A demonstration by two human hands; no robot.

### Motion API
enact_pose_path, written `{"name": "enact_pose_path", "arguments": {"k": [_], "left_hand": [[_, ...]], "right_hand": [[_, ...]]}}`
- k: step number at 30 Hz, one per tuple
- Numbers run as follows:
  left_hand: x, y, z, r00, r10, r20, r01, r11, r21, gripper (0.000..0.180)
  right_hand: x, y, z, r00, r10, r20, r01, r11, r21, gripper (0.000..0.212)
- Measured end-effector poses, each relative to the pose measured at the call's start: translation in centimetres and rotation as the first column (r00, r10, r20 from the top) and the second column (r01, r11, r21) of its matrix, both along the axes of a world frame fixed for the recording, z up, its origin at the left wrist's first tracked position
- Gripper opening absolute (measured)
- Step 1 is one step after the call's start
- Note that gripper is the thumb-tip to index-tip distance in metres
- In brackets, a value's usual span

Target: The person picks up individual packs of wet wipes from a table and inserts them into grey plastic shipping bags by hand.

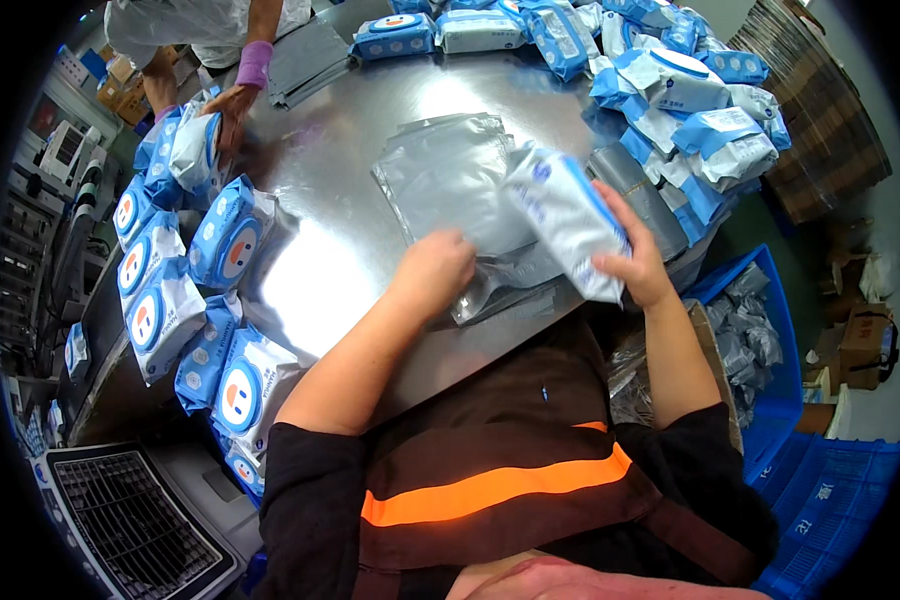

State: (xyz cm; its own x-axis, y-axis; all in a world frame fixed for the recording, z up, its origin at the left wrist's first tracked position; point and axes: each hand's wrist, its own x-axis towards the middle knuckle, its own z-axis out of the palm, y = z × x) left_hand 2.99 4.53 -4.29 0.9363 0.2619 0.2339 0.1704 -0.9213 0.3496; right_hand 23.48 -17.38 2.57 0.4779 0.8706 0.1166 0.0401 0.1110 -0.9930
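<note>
My right hand (638, 250) is wrapped round a white and blue pack of wipes (560, 215), held tilted above the near right part of the metal table (340, 140). Below and left of that pack lies a stack of silver-grey plastic bags (445, 175). My left hand (438, 268) has its fingers closed at the near edge of the stack, pinching the rim of a grey plastic bag (510, 270). The bag's mouth looks crumpled under the pack's lower end. My left fingertips are partly hidden.
Wipe packs (240, 250) line the table's left side, where a co-worker's hand (232, 115) grips one. More packs (685, 85) are heaped at the far right. Grey bags (308, 55) lie at the far edge. A blue crate (785, 370) holding silver-grey packages stands right of me.
</note>
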Motion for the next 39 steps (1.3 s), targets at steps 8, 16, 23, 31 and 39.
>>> {"name": "enact_pose_path", "arguments": {"k": [8,16,23,31,39], "left_hand": [[-0.5,-0.3,-0.5,0.912,0.367,0.185,-0.272,0.877,-0.397,0.018],[0.2,0.6,0.0,0.9,0.402,0.169,-0.292,0.844,-0.451,0.013],[0.6,0.9,1.2,0.868,0.252,0.429,-0.193,0.965,-0.177,0.008],[0.2,-0.7,2.9,0.862,-0.076,0.501,0.012,0.991,0.131,0.022],[-1.9,-1.5,-0.2,0.867,0.493,0.074,-0.464,0.852,-0.241,0.084]], "right_hand": [[-2.9,-0.7,0.4,0.416,0.402,0.815,-0.14,0.914,-0.38,0.081],[-4.2,0.3,1.2,0.307,0.354,0.883,0.063,0.919,-0.39,0.087],[-2.3,2.2,-0.6,0.844,0.295,0.448,-0.057,0.88,-0.471,0.091],[-7.4,3.3,-1.2,0.491,0.244,0.837,0.245,0.883,-0.401,0.084],[-7.5,4.1,-0.6,0.63,0.225,0.743,0.229,0.86,-0.455,0.087]]}}
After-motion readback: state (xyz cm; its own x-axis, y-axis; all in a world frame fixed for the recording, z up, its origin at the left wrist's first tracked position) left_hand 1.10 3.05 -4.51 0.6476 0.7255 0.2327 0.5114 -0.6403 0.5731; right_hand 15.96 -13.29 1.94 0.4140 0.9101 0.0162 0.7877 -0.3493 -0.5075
